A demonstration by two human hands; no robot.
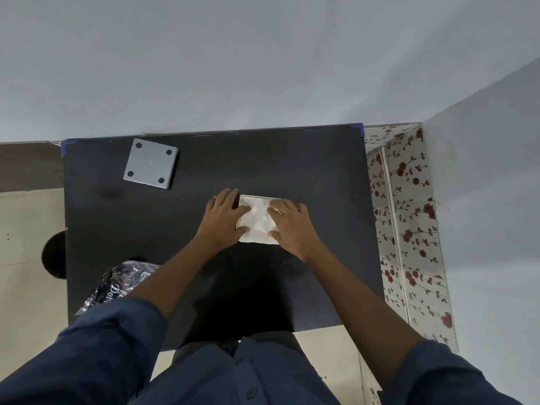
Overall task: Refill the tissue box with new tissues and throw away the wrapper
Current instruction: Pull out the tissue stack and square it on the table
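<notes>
A square stack of white tissues (258, 222) sits in the tissue box on the black table (204, 159), near its middle right; only a thin pale rim of the box (260, 196) shows at the far edge. My left hand (223, 219) lies flat on the left side of the tissues, fingers spread. My right hand (292, 226) presses flat on the right side. A grey square lid or base (151, 167) with round black pads at its corners lies apart at the table's far left. A crumpled clear printed wrapper (117, 283) lies at the near left edge.
A blue-grey wall rises behind the table. A floral-patterned panel (409, 229) stands along the table's right side. A round black object (55, 255) sits on the pale floor left of the table.
</notes>
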